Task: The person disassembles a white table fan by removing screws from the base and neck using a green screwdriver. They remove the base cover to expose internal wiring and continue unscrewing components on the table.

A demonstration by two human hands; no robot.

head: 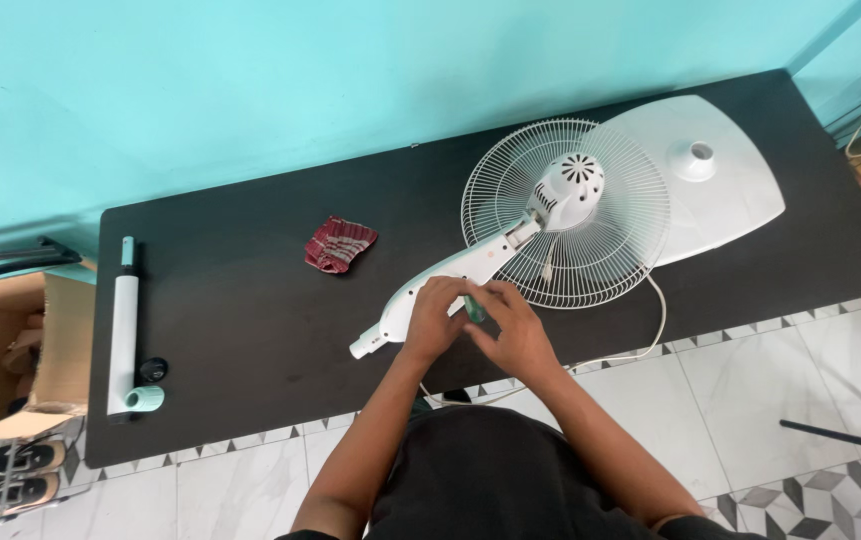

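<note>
At six o'clock on the black table [250, 300], the left hand [432, 322] grips the white fan neck [440, 280]; the right hand [512, 328] pinches a green-handled tool [473, 308] against it. The fan's wire guard [565, 215] lies at two o'clock.

Cardboard box [10, 345]: one, brown, open-topped, standing on the floor at the left end of the black table [240, 310], partly cut off by the picture's left edge. Flaps folded outward; contents indistinct. A pale grey printed panel [5, 470] shows along its lower front edge, with dark shoe-shaped figures. No signs or screens.
</note>
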